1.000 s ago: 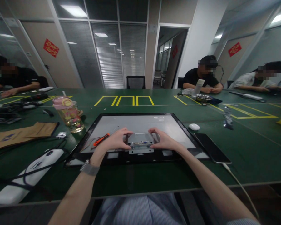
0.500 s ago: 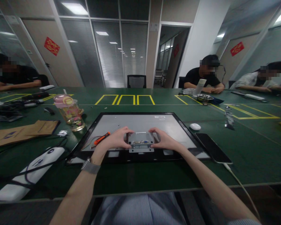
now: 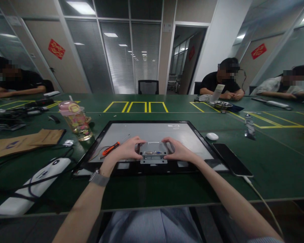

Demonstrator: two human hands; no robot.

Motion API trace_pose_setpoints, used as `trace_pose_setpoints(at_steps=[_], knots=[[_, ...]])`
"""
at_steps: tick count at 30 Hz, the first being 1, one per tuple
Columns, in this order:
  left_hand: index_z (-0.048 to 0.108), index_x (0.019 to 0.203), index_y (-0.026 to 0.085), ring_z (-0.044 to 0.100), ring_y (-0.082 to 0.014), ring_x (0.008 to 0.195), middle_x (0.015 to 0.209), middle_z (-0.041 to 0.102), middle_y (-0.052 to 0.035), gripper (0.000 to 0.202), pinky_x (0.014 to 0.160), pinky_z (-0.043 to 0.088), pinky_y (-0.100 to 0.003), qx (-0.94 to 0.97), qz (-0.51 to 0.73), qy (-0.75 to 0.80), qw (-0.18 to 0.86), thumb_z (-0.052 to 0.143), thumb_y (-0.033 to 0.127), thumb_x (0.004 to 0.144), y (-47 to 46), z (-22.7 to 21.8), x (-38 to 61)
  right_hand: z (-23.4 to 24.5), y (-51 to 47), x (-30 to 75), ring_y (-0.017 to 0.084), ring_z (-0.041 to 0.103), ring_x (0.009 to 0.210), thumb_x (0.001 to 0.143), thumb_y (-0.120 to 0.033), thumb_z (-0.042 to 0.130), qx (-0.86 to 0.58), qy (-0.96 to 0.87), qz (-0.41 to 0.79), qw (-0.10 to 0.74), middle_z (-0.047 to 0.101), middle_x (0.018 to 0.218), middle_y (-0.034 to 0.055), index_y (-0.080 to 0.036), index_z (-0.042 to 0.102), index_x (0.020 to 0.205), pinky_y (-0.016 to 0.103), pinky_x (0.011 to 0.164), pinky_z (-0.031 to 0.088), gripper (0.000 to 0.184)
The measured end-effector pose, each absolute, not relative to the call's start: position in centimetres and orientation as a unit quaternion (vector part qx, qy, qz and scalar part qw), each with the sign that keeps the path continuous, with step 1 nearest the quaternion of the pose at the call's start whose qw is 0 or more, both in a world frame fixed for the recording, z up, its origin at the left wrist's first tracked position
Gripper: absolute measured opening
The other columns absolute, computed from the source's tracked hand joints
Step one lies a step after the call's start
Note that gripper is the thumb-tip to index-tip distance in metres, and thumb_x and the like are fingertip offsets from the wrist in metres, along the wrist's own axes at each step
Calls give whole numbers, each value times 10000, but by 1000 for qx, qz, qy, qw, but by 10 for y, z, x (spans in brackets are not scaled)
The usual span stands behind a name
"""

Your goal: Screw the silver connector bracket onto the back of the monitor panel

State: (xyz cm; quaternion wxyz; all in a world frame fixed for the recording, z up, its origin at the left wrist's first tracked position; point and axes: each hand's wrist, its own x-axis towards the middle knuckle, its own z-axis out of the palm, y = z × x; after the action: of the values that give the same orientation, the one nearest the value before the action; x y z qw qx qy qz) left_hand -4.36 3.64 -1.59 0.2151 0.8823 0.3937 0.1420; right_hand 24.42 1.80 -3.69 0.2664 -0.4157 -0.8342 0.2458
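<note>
A monitor (image 3: 152, 130) lies face down on the green table (image 3: 268, 162), its grey metal back up. Near its front edge sits a small grey metal cover (image 3: 153, 151) with connector ports on its front face. My left hand (image 3: 125, 152) grips the cover's left side, fingers curled round it. My right hand (image 3: 179, 151) grips its right side the same way. An orange-handled screwdriver (image 3: 111, 149) rests on the panel just left of my left hand, beside some thin wires.
A black phone (image 3: 231, 154) with a cable and a white mouse (image 3: 212, 136) lie to the right. At left stand a pink-lidded bottle (image 3: 76, 120), a brown envelope (image 3: 22, 141) and a white device (image 3: 32, 185) wrapped in black cable. Other people sit at the far sides.
Both hands stay clamped on the metal cover; only the camera view has shifted slightly.
</note>
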Motion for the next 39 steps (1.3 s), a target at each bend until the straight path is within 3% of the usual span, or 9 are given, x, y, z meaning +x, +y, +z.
trace_pose_setpoints(at_steps=[10,12,15,19,24,29,32,35,39], knots=[[551,1246,232,552,-236,1027,1138,564,-58,615,894,437,-332,874,130,400,245,699,410,676,34,-18,-44,-35,15,241,257,534,1149,715,-247,744,-367,-861,229,268,556,1235,95,-208,511,1223,447,979,433,561],[542,1252,238,539,-240,1067,1187,551,-60,611,918,429,-334,874,143,389,254,701,402,685,33,-17,-43,-35,14,234,247,517,1183,768,-239,707,-331,-870,202,306,534,1264,103,-214,552,1201,445,1009,413,461],[556,1228,223,549,-227,1039,1180,553,-66,543,894,442,-326,874,165,381,254,667,408,730,32,-17,-41,-36,12,219,240,521,1192,845,-206,626,-315,-877,137,335,539,1259,89,-236,689,982,476,1043,382,153],[598,1165,208,561,-219,1010,1128,573,-65,468,892,445,-323,880,173,369,246,672,389,740,32,-18,-36,-38,8,201,230,504,1221,821,-142,648,-274,-918,60,281,554,1235,96,-228,742,875,505,1133,253,139],[619,1125,205,562,-219,1032,1126,579,-65,425,924,433,-326,881,182,365,239,664,408,754,32,-20,-35,-33,6,192,222,473,1248,855,-191,615,-243,-948,-28,204,561,1231,98,-231,734,903,513,1137,243,134],[627,1120,205,573,-214,1026,1128,602,-65,399,915,442,-325,878,190,367,241,621,436,796,31,-18,-35,-32,3,188,212,502,1216,899,-147,529,-225,-956,-70,174,601,1143,112,-183,695,914,497,1137,253,170],[633,1123,191,576,-214,1034,1128,623,-71,396,928,438,-330,866,195,390,245,580,448,827,29,-15,-34,-32,0,187,225,556,1119,906,-138,505,-225,-953,-53,196,628,1047,115,-169,670,911,490,1077,354,168],[650,1108,193,585,-211,1008,1110,640,-70,391,922,441,-330,854,196,412,249,538,467,852,28,-13,-33,-32,-3,192,223,604,962,906,-158,511,-245,-931,22,270,661,939,106,-169,650,929,411,889,505,141],[655,1109,209,586,-206,999,1104,650,-62,394,921,441,-330,851,202,417,249,516,481,860,31,-15,-34,-31,-4,204,192,644,814,870,-174,544,-288,-876,113,370,696,838,66,-197,648,897,326,744,529,110]])
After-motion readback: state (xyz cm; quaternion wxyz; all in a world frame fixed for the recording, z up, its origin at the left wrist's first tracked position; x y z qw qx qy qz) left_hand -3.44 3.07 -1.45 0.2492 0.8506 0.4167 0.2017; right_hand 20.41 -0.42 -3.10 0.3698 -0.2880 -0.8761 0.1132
